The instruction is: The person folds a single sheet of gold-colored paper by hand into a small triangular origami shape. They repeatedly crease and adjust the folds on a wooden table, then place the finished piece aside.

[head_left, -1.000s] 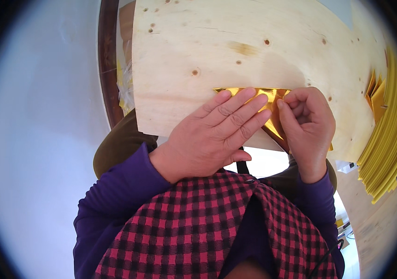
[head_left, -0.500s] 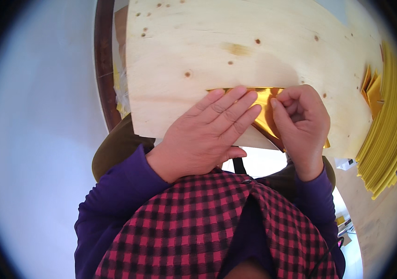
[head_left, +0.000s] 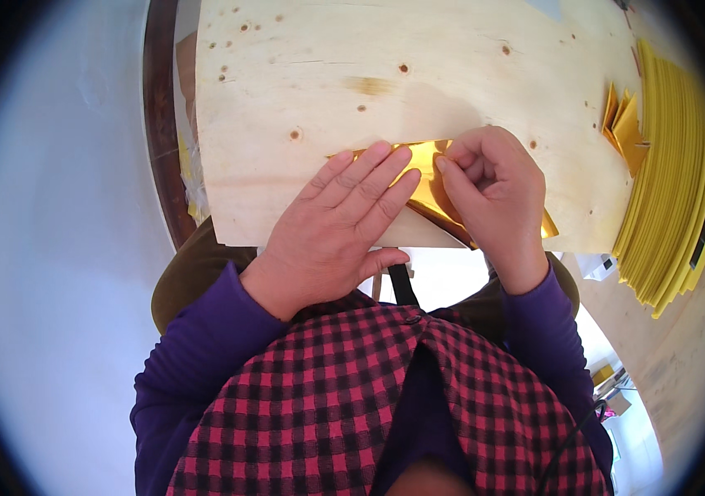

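A shiny gold foil paper (head_left: 428, 178) lies folded at the near edge of the light wooden board (head_left: 286, 91). My left hand (head_left: 338, 211) rests over its left part with fingers stretched out flat. On the right, my right hand (head_left: 497, 194) has thumb and forefinger pinched at the paper's upper edge, its other fingers curled in. Both hands cover much of the sheet, so its full outline is hidden. One dark-edged corner of the foil hangs slightly past the board's near edge, and another shows to the right of my right wrist.
A tall fanned stack of yellow sheets (head_left: 671, 165) stands at the right, with a few folded gold pieces (head_left: 627, 132) beside it. Along the left runs a dark brown wooden rail (head_left: 162, 124), with clear plastic wrapping (head_left: 194, 186) next to it. My knees are under the board.
The whole view has shifted, so board, paper and hands all appear farther left and slightly higher. Both hands keep about the same places on the foil.
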The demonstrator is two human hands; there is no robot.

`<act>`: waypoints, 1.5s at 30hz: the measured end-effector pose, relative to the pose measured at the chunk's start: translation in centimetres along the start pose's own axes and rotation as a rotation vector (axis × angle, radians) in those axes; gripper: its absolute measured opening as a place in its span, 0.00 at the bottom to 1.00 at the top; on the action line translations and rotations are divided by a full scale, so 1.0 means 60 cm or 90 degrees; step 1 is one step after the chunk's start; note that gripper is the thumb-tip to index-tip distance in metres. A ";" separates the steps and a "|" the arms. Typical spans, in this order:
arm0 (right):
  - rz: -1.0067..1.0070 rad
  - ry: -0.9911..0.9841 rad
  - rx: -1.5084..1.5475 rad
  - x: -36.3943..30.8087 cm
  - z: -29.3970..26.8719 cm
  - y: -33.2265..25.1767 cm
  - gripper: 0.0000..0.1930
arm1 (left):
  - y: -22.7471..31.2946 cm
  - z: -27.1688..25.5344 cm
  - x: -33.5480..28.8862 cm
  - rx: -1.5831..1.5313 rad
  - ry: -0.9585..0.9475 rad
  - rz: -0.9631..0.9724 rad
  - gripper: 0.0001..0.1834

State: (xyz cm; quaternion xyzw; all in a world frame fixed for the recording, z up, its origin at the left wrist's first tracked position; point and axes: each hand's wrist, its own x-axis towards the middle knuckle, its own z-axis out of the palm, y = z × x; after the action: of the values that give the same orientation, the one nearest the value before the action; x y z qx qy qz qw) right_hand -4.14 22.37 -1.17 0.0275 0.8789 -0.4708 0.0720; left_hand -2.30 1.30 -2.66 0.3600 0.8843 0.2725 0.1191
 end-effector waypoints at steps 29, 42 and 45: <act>-0.265 -0.029 -0.362 -0.093 0.004 -0.066 0.23 | -0.020 0.029 -0.009 0.035 0.136 0.077 0.36; -0.234 -0.117 -0.575 -0.164 0.065 0.008 0.52 | -0.019 0.025 -0.019 0.089 0.072 0.069 0.44; -0.235 -0.133 -0.588 -0.179 0.041 0.014 0.51 | -0.021 0.026 -0.019 0.087 0.075 0.066 0.42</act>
State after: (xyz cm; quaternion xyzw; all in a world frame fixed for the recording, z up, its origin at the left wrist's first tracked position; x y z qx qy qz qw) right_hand 6.84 21.04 -1.57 -0.2100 0.9737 -0.0384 0.0795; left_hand -1.57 0.41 -4.66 0.3961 0.8864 0.2381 0.0274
